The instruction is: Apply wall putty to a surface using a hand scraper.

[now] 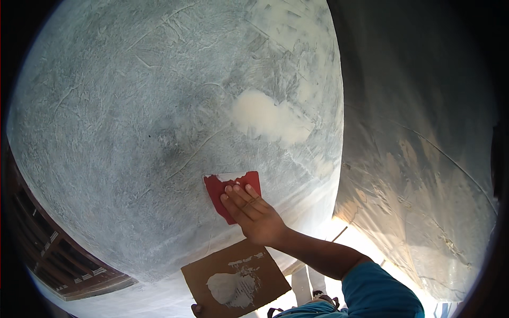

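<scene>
Wall, patchy, backs scraper held by straight right fingers; left hand grips board.

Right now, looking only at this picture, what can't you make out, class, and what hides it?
- Left hand, head view: mostly hidden by the brown board; its grip cannot be seen.
- Red flat tool, head view: partly covered by the right hand.
- Brown barred window, head view: cut off by the dark lens rim.

No lettering, number or sign can be read anywhere here.
</scene>
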Action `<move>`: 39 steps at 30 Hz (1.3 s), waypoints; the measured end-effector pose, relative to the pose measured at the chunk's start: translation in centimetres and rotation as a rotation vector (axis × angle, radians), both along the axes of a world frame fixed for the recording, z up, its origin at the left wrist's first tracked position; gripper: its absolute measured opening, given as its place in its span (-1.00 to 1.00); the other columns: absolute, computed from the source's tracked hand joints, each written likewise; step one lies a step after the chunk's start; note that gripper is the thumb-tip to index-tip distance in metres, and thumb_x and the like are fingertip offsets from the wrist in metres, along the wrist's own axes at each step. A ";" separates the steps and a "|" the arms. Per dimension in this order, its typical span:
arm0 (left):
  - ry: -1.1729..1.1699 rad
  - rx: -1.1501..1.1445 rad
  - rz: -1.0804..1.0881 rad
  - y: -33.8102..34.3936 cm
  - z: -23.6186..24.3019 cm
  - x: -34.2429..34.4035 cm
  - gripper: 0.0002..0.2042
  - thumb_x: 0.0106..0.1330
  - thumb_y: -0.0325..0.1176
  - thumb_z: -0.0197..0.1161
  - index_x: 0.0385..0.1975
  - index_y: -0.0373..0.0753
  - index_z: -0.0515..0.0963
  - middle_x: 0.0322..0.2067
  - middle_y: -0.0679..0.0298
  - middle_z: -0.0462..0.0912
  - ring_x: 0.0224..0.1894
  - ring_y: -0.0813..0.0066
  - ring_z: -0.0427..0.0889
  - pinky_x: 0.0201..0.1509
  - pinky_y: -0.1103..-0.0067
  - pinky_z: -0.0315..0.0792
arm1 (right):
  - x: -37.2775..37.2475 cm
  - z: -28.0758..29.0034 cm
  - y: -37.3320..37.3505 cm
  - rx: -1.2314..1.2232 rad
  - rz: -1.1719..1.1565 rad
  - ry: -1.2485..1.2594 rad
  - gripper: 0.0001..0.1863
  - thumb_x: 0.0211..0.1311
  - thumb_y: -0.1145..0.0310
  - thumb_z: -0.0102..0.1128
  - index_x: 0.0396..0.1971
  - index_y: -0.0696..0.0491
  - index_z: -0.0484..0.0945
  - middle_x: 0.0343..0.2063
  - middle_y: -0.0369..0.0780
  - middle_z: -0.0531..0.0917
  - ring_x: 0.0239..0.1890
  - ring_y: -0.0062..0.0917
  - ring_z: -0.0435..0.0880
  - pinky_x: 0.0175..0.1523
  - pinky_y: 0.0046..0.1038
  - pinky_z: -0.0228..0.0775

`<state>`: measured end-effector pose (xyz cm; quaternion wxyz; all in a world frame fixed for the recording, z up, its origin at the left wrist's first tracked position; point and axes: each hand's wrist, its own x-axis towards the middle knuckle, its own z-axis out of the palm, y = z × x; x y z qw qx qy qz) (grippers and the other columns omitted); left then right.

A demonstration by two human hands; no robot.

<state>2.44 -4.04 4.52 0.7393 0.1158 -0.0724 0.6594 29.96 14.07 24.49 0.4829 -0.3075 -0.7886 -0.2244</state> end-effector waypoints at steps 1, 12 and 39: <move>0.002 0.014 0.012 -0.6 0.6 -0.3 -0.27 0.25 -0.15 0.17 0.42 -0.31 0.20 0.34 -0.04 0.33 0.34 -0.10 0.31 0.40 -0.03 0.20 | -0.6 0.2 -1.4 0.007 0.051 0.032 -0.45 0.22 0.58 0.03 0.27 0.22 0.41 0.30 -0.01 0.45 0.38 -0.24 0.40 0.51 -0.15 0.12; 0.055 -0.018 -0.012 0.2 1.1 -0.2 -0.26 0.21 -0.08 0.17 0.40 -0.29 0.24 0.35 -0.04 0.32 0.35 -0.11 0.31 0.40 -0.02 0.22 | 5.4 2.9 3.4 0.042 -0.123 0.222 -0.34 0.14 0.70 0.02 0.33 0.21 0.33 0.31 0.01 0.43 0.39 -0.17 0.37 0.49 -0.14 0.16; 0.509 -0.042 0.240 1.9 5.4 5.6 -0.21 0.19 0.08 0.02 0.44 -0.18 0.19 0.40 0.04 0.25 0.41 -0.06 0.24 0.43 -0.01 0.15 | 12.3 -7.9 -4.5 -0.635 0.653 1.705 -0.57 0.25 0.69 -0.11 0.12 0.19 0.49 -0.04 -0.17 0.65 0.01 -0.48 0.62 0.21 -0.43 0.42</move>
